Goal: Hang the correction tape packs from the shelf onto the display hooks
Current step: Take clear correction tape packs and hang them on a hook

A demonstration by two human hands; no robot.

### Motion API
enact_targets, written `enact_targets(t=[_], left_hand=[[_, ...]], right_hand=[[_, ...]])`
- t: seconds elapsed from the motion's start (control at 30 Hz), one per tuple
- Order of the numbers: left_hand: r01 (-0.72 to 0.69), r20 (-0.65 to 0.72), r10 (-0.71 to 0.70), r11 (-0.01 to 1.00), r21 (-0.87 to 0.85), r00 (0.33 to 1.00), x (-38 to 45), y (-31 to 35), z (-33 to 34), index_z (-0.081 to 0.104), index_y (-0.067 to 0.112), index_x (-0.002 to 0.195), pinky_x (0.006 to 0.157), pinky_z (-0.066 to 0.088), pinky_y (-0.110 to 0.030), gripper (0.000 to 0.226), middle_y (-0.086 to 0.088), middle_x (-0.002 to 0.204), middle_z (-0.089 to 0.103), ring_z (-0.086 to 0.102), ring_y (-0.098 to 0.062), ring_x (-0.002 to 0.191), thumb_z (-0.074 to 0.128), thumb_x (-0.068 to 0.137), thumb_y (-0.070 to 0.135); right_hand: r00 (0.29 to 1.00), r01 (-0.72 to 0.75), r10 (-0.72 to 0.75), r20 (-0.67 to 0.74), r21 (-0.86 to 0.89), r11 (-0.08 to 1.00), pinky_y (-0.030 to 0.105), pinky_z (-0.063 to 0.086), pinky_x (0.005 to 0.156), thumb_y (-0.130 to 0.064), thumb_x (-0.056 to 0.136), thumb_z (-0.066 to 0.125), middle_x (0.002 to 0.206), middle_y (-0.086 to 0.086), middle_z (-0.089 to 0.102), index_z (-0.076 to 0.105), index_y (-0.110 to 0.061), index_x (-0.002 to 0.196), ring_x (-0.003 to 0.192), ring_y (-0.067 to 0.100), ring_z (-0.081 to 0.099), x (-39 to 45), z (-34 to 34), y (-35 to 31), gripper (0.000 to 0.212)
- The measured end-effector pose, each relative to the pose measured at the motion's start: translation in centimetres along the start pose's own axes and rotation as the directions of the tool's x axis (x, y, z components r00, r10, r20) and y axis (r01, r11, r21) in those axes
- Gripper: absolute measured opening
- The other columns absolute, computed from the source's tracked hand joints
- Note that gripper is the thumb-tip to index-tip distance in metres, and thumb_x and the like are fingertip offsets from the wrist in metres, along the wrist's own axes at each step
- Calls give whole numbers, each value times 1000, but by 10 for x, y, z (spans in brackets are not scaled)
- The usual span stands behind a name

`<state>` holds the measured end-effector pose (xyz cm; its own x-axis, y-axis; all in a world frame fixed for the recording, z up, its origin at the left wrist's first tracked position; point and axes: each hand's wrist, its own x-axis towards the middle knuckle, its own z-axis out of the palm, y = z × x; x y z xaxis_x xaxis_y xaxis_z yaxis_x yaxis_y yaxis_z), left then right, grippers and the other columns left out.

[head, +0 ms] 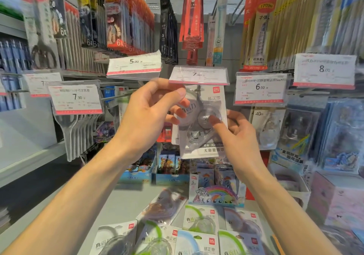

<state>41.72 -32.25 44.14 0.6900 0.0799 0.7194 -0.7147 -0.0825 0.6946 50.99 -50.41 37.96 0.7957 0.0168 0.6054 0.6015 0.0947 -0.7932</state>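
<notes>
A grey correction tape pack (pixel 204 136) is held up just under the centre display hook with the 7.90 price tag (pixel 199 75). My left hand (pixel 149 115) grips the pack's upper left edge, thumb on top near the hook. My right hand (pixel 236 134) pinches its right side, with a finger on the clear blister. Several more correction tape packs (pixel 199 233), with green, blue and grey trim, lie flat on the grey shelf (pixel 122 201) below.
Price tags hang on neighbouring hooks: 5.00 (pixel 136 63), 6.00 (pixel 260 89), 8.00 (pixel 325 70), and 7.90 (pixel 75 98) at the left. Hanging pen packs (pixel 126 16) fill the rows above. Card boxes (pixel 214 191) stand at the shelf's back.
</notes>
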Motion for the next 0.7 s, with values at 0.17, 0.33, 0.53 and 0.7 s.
enact_targets(t=[0.17, 0.33, 0.53, 0.7], left_hand=[[-5, 18, 4, 999, 38, 1000, 3, -14, -7, 69, 21, 99, 61, 56, -23, 10, -2, 83, 77, 70, -13, 68, 70, 89, 20], [31, -33, -23, 959, 282, 999, 9, -59, -19, 65, 28, 113, 71, 54, -17, 25, 2, 106, 74, 68, 0, 91, 72, 88, 31], [156, -38, -151, 944, 291, 988, 23, -111, -9, 50, 38, 132, 76, 46, -2, 44, 30, 121, 62, 58, 23, 102, 65, 94, 52], [133, -102, -113, 968, 213, 988, 29, -132, -1, 53, 34, 132, 68, 47, -2, 40, 29, 120, 65, 62, 17, 101, 63, 97, 49]], right_hand=[[999, -39, 37, -28, -77, 996, 7, 49, 69, -35, 93, 76, 96, -13, 77, 58, -31, 108, 84, -9, 71, 5, 9, 10, 24], [996, -10, -8, -88, -201, 979, 6, 49, 67, -41, 87, 81, 104, -6, 68, 55, -30, 119, 80, -13, 63, 3, 5, 21, 43], [999, -12, 18, 26, -211, 978, 6, 49, 88, -56, 84, 73, 137, -14, 60, 40, -28, 150, 112, -18, 58, 10, 6, 30, 79], [999, -32, 37, 22, -206, 978, 11, 47, 91, -75, 75, 71, 135, -22, 62, 44, -32, 150, 118, -15, 57, 21, 11, 38, 91]])
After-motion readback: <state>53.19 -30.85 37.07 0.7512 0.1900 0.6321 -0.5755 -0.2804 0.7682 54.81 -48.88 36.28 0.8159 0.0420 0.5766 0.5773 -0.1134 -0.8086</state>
